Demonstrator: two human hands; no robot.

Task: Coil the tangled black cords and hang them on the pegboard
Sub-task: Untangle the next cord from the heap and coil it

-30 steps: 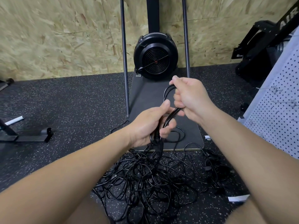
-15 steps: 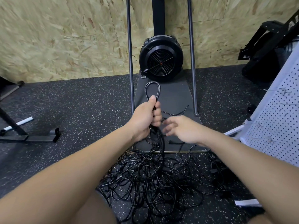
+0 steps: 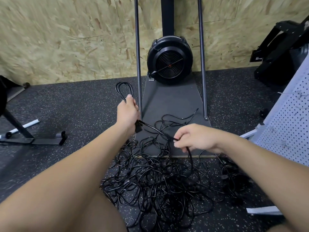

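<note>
Barely begun: left hand (image 3: 127, 113) grips one small cord loop (image 3: 124, 90), right hand (image 3: 194, 138) pinches the cord; the tangled pile (image 3: 158, 181) remains on the floor, pegboard (image 3: 287, 131) bare of cords.

cords (image 3: 155, 181): black | floor (image 3: 75, 106): black, speckled | pegboard (image 3: 291, 124): white, dotted | wall (image 3: 66, 39): tan flecked

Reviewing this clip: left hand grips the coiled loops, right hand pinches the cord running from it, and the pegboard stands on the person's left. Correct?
Not quite. The head view shows the pegboard on the person's right. The rest holds: the left hand grips the loops, the right hand pinches the cord.
</note>
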